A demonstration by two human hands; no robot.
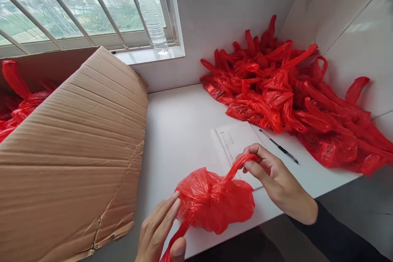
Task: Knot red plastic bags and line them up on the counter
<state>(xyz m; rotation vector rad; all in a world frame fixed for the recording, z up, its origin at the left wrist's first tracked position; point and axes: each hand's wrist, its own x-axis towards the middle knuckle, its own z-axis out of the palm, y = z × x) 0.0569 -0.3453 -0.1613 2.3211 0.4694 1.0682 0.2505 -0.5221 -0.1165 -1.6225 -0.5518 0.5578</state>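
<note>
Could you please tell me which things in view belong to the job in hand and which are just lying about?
Seem part of the job:
red bag between the left hand and right hand
piled red bags on the table
cardboard box with more red bags

Seem just lying about:
clear bottle
pen
notebook, though its role is unclear

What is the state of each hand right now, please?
Left hand: touching the red bag; whether it grips the near handle cannot be told.
Right hand: closed, pinching the other handle.
</note>
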